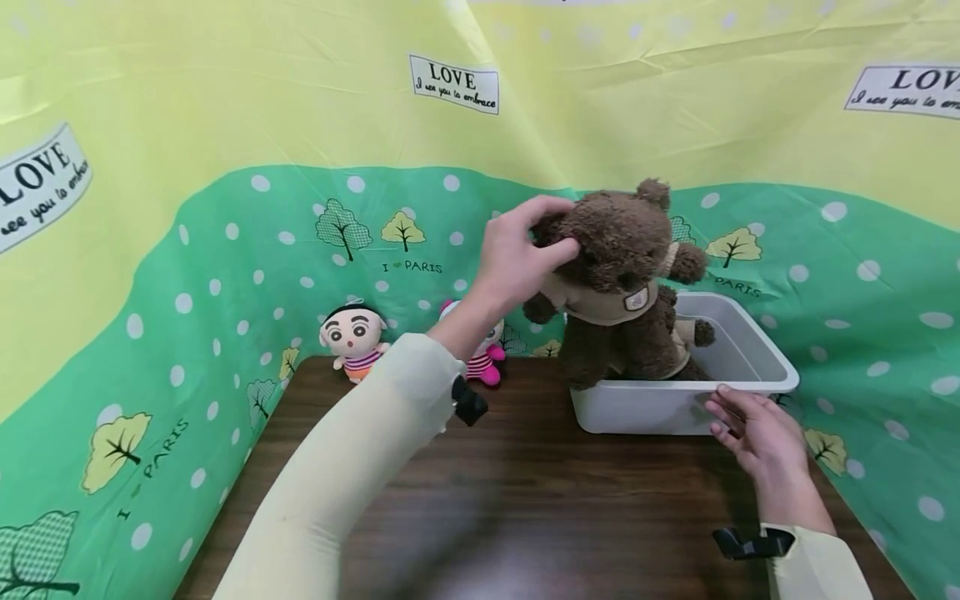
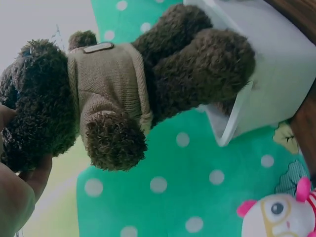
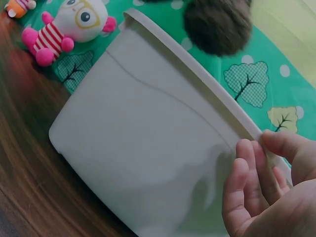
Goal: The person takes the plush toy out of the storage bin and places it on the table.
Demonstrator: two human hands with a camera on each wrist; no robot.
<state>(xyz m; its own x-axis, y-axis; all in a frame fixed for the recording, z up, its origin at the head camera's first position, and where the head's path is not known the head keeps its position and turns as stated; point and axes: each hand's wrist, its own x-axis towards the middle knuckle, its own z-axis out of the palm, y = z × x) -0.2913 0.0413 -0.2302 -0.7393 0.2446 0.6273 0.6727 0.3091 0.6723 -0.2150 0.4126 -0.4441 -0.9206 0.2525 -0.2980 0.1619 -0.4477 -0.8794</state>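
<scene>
A brown teddy bear [image 1: 611,242] in a beige knitted top hangs upright over the left part of a grey plastic bin [image 1: 637,410]. My left hand [image 1: 517,254] grips the bear by the side of its head. In the left wrist view the bear's legs [image 2: 207,69] reach to the bin's rim. Inside the bin sits another brown plush toy [image 1: 684,346] with beige clothing, partly hidden by the bear and the front wall. My right hand [image 1: 765,437] pinches the bin's front rim near the right corner, thumb on the edge and fingers against the outer wall [image 3: 158,128].
On the dark wooden table [image 1: 525,500], against the back cloth, sit a black-haired doll [image 1: 352,337] in a striped top and a pink-and-white plush toy [image 3: 64,32], half hidden behind my left forearm in the head view. Printed green and yellow cloth [image 1: 247,250] encloses the table's back and sides.
</scene>
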